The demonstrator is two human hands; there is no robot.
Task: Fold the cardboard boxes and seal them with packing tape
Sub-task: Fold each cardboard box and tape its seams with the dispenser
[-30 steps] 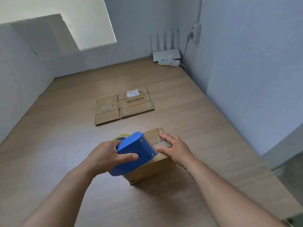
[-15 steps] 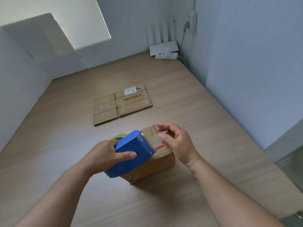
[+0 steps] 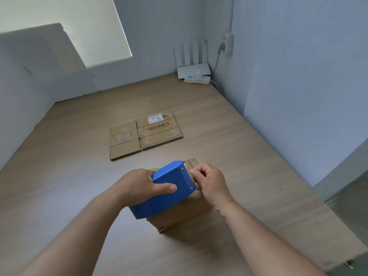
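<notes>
Cardboard box (image 3: 179, 218) stands folded on the wooden surface (image 3: 79, 176), near the person and mostly hidden, so its long axis cannot be judged. Over it the blue tape dispenser (image 3: 165, 202) runs from near-left to far-right. The left hand (image 3: 137, 184) grips its body. The right hand (image 3: 211, 182), open above the box half a second ago, now has its fingers (image 3: 196, 173) curled at the dispenser's toothed front. Whether they pinch tape, I cannot tell. A flattened SIBIONICS box (image 3: 145, 134) lies well beyond.
</notes>
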